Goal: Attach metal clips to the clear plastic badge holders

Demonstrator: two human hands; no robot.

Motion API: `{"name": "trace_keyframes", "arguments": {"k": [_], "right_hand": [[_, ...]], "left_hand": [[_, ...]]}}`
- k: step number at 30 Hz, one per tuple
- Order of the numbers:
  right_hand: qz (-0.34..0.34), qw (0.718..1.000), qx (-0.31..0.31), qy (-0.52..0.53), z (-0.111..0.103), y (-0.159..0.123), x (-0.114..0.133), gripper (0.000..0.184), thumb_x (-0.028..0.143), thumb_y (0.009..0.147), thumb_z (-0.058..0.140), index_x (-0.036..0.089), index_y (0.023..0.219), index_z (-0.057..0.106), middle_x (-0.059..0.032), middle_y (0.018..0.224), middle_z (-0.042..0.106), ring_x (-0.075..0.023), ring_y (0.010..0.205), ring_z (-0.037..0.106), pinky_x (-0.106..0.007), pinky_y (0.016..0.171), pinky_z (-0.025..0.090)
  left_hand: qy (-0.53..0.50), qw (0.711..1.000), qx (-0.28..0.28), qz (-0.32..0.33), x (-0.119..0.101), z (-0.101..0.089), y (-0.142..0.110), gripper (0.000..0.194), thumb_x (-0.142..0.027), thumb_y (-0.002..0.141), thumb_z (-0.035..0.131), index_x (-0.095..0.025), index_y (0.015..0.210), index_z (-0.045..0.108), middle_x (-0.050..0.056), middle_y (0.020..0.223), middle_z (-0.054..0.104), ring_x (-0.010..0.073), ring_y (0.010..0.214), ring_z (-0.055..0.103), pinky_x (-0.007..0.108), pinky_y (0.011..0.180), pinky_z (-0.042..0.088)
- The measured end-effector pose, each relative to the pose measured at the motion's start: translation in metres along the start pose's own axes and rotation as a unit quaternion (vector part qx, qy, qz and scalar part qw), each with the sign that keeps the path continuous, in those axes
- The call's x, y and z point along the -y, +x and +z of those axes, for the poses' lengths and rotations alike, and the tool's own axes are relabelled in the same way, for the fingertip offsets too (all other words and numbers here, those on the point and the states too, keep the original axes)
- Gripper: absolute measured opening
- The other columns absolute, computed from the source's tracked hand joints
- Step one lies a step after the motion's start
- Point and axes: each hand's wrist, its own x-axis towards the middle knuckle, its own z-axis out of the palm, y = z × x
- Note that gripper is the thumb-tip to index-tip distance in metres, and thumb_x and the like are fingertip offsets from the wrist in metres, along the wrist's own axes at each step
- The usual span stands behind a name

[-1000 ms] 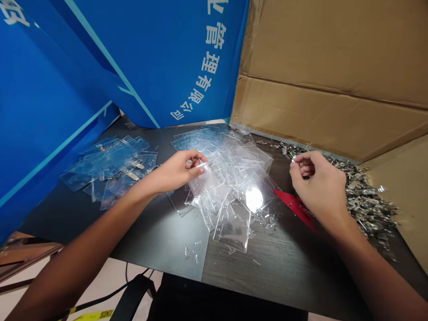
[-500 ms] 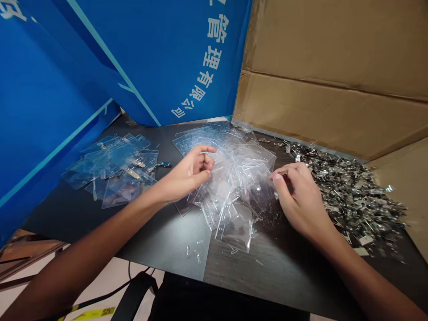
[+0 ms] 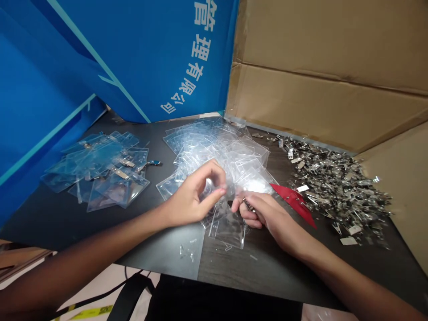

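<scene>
My left hand (image 3: 195,196) pinches a clear plastic badge sleeve (image 3: 214,189) lifted from the loose heap of clear sleeves (image 3: 227,156) in the middle of the dark table (image 3: 160,243). My right hand (image 3: 264,214) is closed on a small metal clip (image 3: 248,204), its fingertips almost touching those of the left hand over the near edge of the heap. Both hands meet in front of me, just above the tabletop.
A pile of metal clips (image 3: 337,187) lies at the right. Sleeves with clips fitted (image 3: 100,171) are stacked at the left. A red scrap (image 3: 294,200) lies beside my right hand. Blue panels (image 3: 117,58) and cardboard walls (image 3: 327,89) enclose the table.
My right hand came left and toward me from the clip pile with a clip. My left hand drew a sleeve nearer, and the two hands now meet.
</scene>
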Motion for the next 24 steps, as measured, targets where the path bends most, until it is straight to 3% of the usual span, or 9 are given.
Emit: {"name": "trace_keyframes", "arguments": {"k": [2, 5, 7, 10, 14, 16, 19, 21, 24], "right_hand": [[0.016, 0.998, 0.005, 0.056, 0.000, 0.002, 0.000, 0.050, 0.068, 0.101, 0.062, 0.021, 0.083, 0.068, 0.0051, 0.069, 0.033, -0.0146, 0.061, 0.025, -0.030, 0.055, 0.021], [0.006, 0.996, -0.013, 0.086, -0.002, 0.002, 0.001, 0.042, 0.060, 0.095, 0.076, 0.020, 0.082, 0.070, 0.0069, 0.069, 0.033, -0.0117, 0.059, 0.019, -0.029, 0.055, 0.016], [-0.019, 0.996, -0.036, 0.084, -0.005, 0.001, 0.003, 0.037, 0.054, 0.094, 0.081, 0.020, 0.083, 0.071, 0.0071, 0.069, 0.037, -0.0103, 0.058, 0.019, -0.029, 0.054, 0.016], [-0.076, 0.992, -0.086, 0.049, -0.007, 0.000, 0.005, 0.030, 0.047, 0.095, 0.079, 0.020, 0.083, 0.073, 0.0060, 0.068, 0.044, -0.0100, 0.057, 0.026, -0.028, 0.054, 0.022], [-0.141, 0.979, -0.127, -0.074, -0.005, -0.002, 0.007, 0.023, 0.038, 0.098, 0.075, 0.020, 0.084, 0.079, 0.0004, 0.073, 0.062, -0.0131, 0.063, 0.044, -0.030, 0.061, 0.036], [-0.148, 0.975, -0.119, -0.112, -0.001, -0.003, 0.006, 0.024, 0.036, 0.100, 0.074, 0.020, 0.083, 0.079, 0.0017, 0.069, 0.057, -0.0139, 0.064, 0.045, -0.030, 0.062, 0.037], [-0.145, 0.973, -0.106, -0.143, 0.004, -0.006, 0.001, 0.027, 0.036, 0.103, 0.071, 0.020, 0.082, 0.078, 0.0040, 0.066, 0.048, -0.0135, 0.063, 0.040, -0.030, 0.059, 0.034], [-0.143, 0.971, -0.110, -0.154, 0.006, -0.007, -0.002, 0.027, 0.037, 0.103, 0.071, 0.020, 0.084, 0.079, 0.0036, 0.067, 0.049, -0.0136, 0.063, 0.040, -0.031, 0.059, 0.033], [-0.140, 0.975, -0.108, -0.137, 0.006, -0.006, -0.003, 0.020, 0.037, 0.102, 0.072, 0.021, 0.095, 0.082, 0.0012, 0.074, 0.060, -0.0149, 0.067, 0.049, -0.032, 0.064, 0.040]], "left_hand": [[0.079, 0.992, 0.047, 0.082, -0.003, -0.001, -0.001, 0.017, -0.008, 0.102, 0.059, -0.023, 0.096, 0.063, 0.004, 0.099, 0.065, 0.0203, 0.095, 0.061, 0.038, 0.089, 0.049], [0.167, 0.974, 0.084, 0.126, -0.003, -0.004, -0.001, 0.020, -0.008, 0.102, 0.060, -0.024, 0.092, 0.068, 0.005, 0.101, 0.072, 0.0226, 0.098, 0.065, 0.042, 0.092, 0.048], [0.206, 0.967, 0.081, 0.122, -0.001, -0.008, 0.000, 0.020, -0.009, 0.103, 0.060, -0.024, 0.094, 0.069, 0.007, 0.107, 0.074, 0.0243, 0.103, 0.067, 0.044, 0.097, 0.048], [0.243, 0.958, 0.117, 0.094, 0.003, -0.014, 0.000, 0.015, -0.014, 0.102, 0.068, -0.024, 0.112, 0.070, 0.012, 0.134, 0.070, 0.0306, 0.129, 0.062, 0.050, 0.113, 0.046], [0.194, 0.963, 0.184, 0.021, 0.006, -0.015, 0.001, 0.059, -0.045, 0.082, 0.097, -0.024, 0.128, 0.065, 0.020, 0.159, 0.050, 0.0430, 0.150, 0.049, 0.058, 0.122, 0.047], [0.139, 0.977, 0.158, -0.034, 0.004, -0.009, 0.001, 0.052, -0.050, 0.084, 0.095, -0.022, 0.116, 0.065, 0.019, 0.154, 0.053, 0.0411, 0.147, 0.054, 0.055, 0.118, 0.051], [0.086, 0.988, 0.108, -0.075, 0.000, 0.003, 0.001, 0.028, -0.040, 0.097, 0.082, -0.021, 0.098, 0.061, 0.015, 0.136, 0.064, 0.0348, 0.140, 0.062, 0.053, 0.116, 0.052], [0.055, 0.992, 0.085, -0.075, -0.003, 0.008, 0.000, 0.021, -0.031, 0.099, 0.077, -0.021, 0.095, 0.059, 0.013, 0.126, 0.068, 0.0323, 0.138, 0.064, 0.053, 0.117, 0.052], [-0.027, 0.992, 0.055, -0.106, -0.006, 0.009, 0.000, 0.020, -0.022, 0.095, 0.074, -0.021, 0.099, 0.055, 0.012, 0.128, 0.067, 0.0293, 0.135, 0.067, 0.051, 0.117, 0.054]]}}
